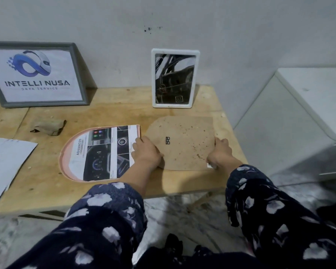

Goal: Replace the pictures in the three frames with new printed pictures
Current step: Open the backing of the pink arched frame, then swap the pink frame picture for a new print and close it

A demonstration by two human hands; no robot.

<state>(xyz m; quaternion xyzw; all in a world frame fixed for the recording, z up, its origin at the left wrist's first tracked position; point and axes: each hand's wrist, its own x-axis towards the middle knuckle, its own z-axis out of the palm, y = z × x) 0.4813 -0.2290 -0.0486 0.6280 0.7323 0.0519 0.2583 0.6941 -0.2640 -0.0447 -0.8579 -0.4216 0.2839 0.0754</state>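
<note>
A brown arch-shaped backing board (184, 142) lies flat on the wooden table (114, 113), a small black hanger clip at its middle. My left hand (145, 152) holds its left edge and my right hand (219, 152) grips its right edge. To its left lies a pink arch-shaped frame (66, 152) with a printed car-dashboard picture (105, 152) laid in it. A grey frame (80, 74) with a logo print leans on the wall at the back left. A white frame (175, 52) with a dark picture stands at the back centre.
A crumpled brown cloth (49, 127) lies left of centre. Loose white paper sheets (6, 164) sit at the table's left edge. A white appliance (314, 98) stands to the right of the table. The table's front edge runs just before my sleeves.
</note>
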